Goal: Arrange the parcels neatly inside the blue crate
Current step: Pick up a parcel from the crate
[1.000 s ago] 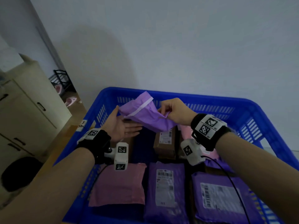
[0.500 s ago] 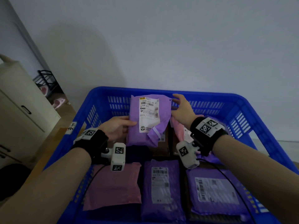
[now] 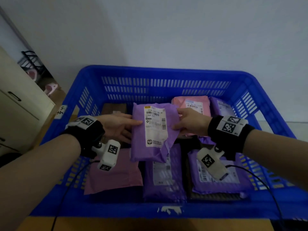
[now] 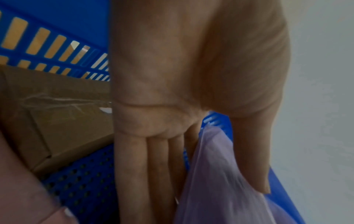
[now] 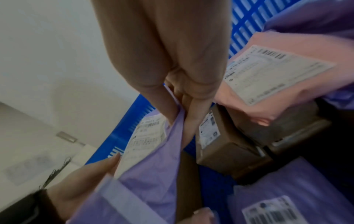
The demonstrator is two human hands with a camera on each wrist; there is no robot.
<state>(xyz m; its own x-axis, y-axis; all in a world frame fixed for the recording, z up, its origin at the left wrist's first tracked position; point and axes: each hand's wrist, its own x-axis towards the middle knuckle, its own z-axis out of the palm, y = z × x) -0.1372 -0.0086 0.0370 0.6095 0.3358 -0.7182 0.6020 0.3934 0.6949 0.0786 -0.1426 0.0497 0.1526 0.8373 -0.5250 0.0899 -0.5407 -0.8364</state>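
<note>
A purple parcel (image 3: 155, 130) with a white label facing up hangs over the middle of the blue crate (image 3: 166, 70). My left hand (image 3: 120, 127) pinches its left edge, thumb on top and straight fingers (image 4: 145, 174) beneath the purple parcel (image 4: 220, 189). On the other side my right hand (image 3: 190, 124) pinches the upper right edge between thumb and fingers (image 5: 193, 121). The parcel's lower end droops over a purple mailer (image 3: 163, 177) lying in the front row. What lies directly under the held parcel is hidden in the head view.
Inside the crate lie a pink mailer (image 3: 115, 174) front left, a purple mailer (image 3: 220, 182) front right, a pink one (image 3: 191, 104) and a purple one (image 3: 221, 107) at the back right, and a brown box (image 3: 113, 108) back left. A cream cabinet (image 3: 20, 110) stands at left.
The purple parcel went from crumpled and raised to label up, then came down and nearer over the crate's middle. Both hands moved down with it.
</note>
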